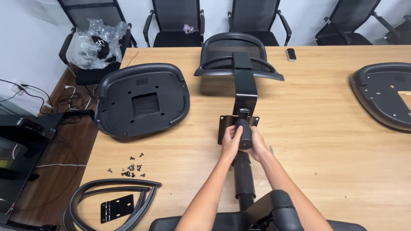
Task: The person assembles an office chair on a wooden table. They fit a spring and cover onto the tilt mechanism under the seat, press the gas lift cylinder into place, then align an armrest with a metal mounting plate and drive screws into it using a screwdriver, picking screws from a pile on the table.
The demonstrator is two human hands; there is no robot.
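The black gas-lift cylinder point(245, 133) is being gripped at its top by the left hand point(231, 143) and right hand point(258, 144), both closed around it, just before the metal mounting plate point(224, 125), where fingers risk being pinched if it is tilted.

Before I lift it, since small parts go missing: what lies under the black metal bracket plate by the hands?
Under the black metal bracket plate only the light wooden table shows around its edges. Both hands, left hand and right hand, and the black cylinder hide its middle.
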